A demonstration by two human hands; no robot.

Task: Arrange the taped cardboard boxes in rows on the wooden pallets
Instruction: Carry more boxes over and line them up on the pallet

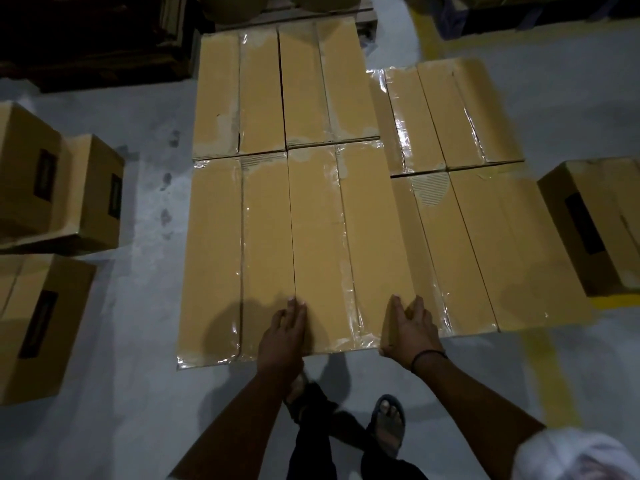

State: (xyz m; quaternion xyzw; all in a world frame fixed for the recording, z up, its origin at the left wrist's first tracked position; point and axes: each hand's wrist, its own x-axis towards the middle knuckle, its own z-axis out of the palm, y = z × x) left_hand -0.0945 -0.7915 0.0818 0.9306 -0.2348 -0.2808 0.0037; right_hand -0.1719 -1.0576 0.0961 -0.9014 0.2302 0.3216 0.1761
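Observation:
Taped cardboard boxes lie packed side by side in rows below me. The near box has clear tape along its seam. My left hand rests flat with straight fingers on its near left top, by the gap to the neighbouring box. My right hand lies on its near right corner, fingers straight along the right edge. A second row of boxes sits behind. A lower group of boxes stands to the right. The pallets beneath are hidden.
Loose boxes stand on the grey floor at the left and lower left. Another box stands at the right edge. A yellow floor line runs near my right. My sandalled feet are close to the stack's front.

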